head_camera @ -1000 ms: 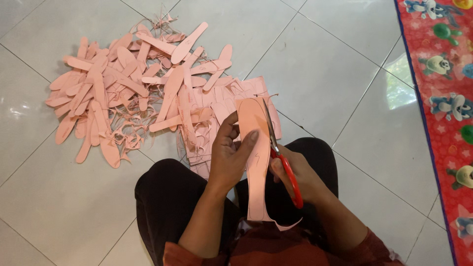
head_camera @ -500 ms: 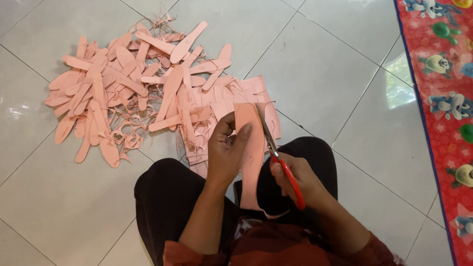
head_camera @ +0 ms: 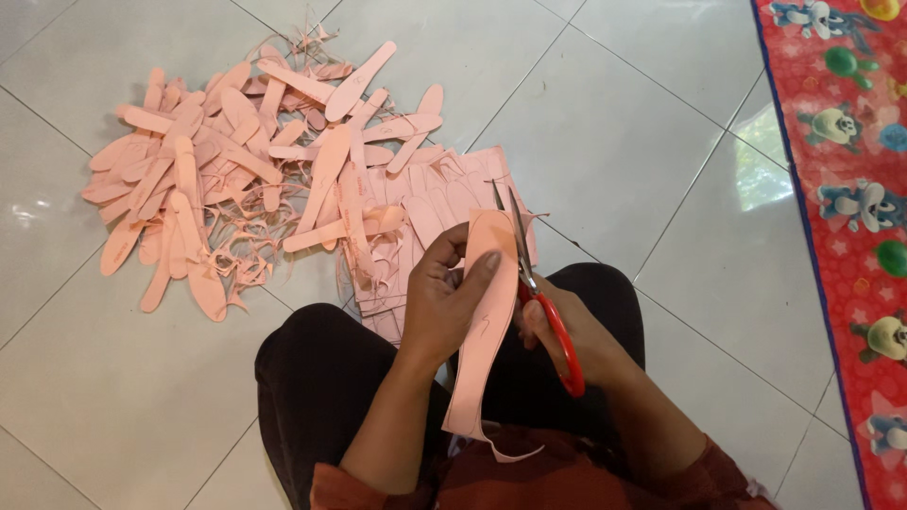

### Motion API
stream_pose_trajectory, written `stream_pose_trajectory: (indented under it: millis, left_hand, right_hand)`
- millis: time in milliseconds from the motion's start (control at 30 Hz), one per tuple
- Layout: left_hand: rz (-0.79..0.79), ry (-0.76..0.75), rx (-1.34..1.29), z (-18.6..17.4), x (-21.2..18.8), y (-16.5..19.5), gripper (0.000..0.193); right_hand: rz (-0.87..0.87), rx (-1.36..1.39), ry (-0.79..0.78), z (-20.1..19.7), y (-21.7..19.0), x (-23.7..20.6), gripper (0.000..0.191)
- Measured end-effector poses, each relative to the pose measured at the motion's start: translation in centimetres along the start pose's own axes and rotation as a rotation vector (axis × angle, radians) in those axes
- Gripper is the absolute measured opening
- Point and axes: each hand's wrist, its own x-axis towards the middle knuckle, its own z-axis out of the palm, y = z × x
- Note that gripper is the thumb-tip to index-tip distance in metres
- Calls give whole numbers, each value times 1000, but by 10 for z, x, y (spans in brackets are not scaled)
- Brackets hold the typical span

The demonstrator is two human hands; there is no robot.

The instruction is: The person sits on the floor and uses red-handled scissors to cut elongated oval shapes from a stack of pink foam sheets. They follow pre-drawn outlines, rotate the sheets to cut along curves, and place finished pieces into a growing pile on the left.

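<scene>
The pink insole-shaped cutout (head_camera: pixel 484 321) stands over the person's lap, its long axis running from the body out toward the floor, rounded end pointing away. The left hand (head_camera: pixel 444 302) is clamped on its left edge; the right hand (head_camera: pixel 567 335) grips red-handled scissors (head_camera: pixel 534 283), blades parted along the cutout's right edge. Beyond lie a stack of uncut pink sheets (head_camera: pixel 425 198) and a heap of cut insoles (head_camera: pixel 236 170) on the tiled floor (head_camera: pixel 614 123).

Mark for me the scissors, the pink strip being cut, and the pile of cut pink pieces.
scissors (head_camera: pixel 557 335): head view, on the red handle loop.
pink strip (head_camera: pixel 477 364): head view, on its middle below the left hand's fingers.
pile of cut pink pieces (head_camera: pixel 227 170): head view, on the heap's centre on the floor.
</scene>
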Motion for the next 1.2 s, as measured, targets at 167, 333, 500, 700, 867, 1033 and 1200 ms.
stream_pose_trajectory:
  millis: [167,333,500,700,867,1033,1200]
  left_hand:
    - [-16,-11,-17,-1,1,-2,34]
    - [-68,-32,33,-5,2,4,34]
    - [-122,-52,119,-4,2,14,32]
    - [-149,-82,225,-4,0,23,30]
    - [-160,-108,215,-5,0,25,30]
    - [-180,-126,254,-9,0,24,31]
    - [-200,-164,283,-14,-1,22,31]
  right_hand:
    - [109,23,48,3,7,-3,58]
    - [150,72,42,0,11,-7,53]
    - [27,41,-22,-9,8,-4,60]
    - [-38,-95,-38,-11,10,-1,73]
    - [7,69,-49,-7,11,-4,65]
    - [76,62,-41,-13,3,-10,54]
    - [159,-40,-76,-29,-4,-15,50]
